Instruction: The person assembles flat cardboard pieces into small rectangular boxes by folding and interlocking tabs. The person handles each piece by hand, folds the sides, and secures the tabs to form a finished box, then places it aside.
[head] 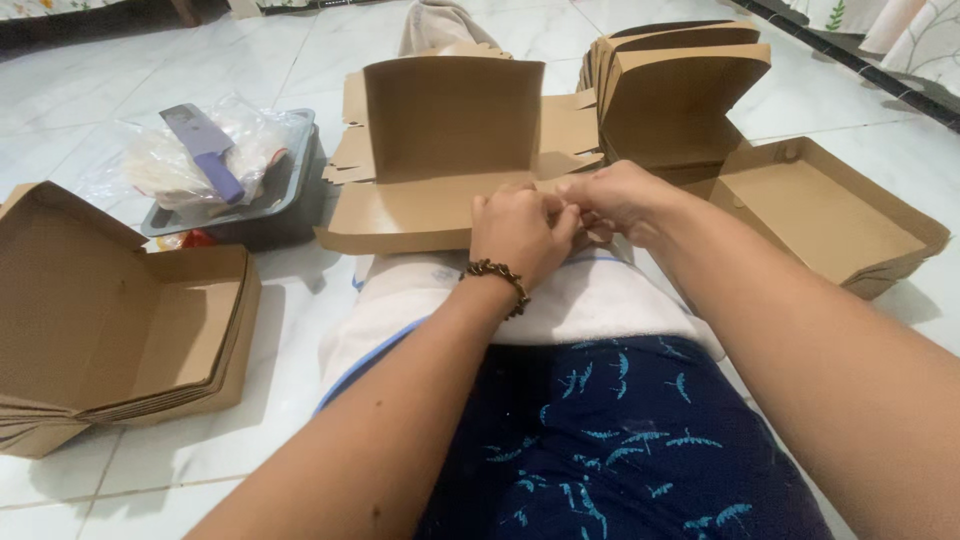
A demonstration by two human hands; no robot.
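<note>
Half-folded brown cardboard box [440, 160] lies on the person's lap w/ its back wall upright. Prob light, stiff but easy to crease; best held at the front-edge flaps. Left hand [520, 235] & right hand [615, 200] touch there, fingers curled, pinching a flap. Left of box: tray [290, 175] w/ purple knife [205, 150]; right: folded box stack [680, 90].

brown cardboard box blank [450, 150]: partly folded, resting across the person's lap above the tiled floor. back panel stands upright; notched side flaps project left and right, not yet locked. bottom panel lies flat toward the person. near edge, right of centre, is pinched between both hands' fingers.
</note>
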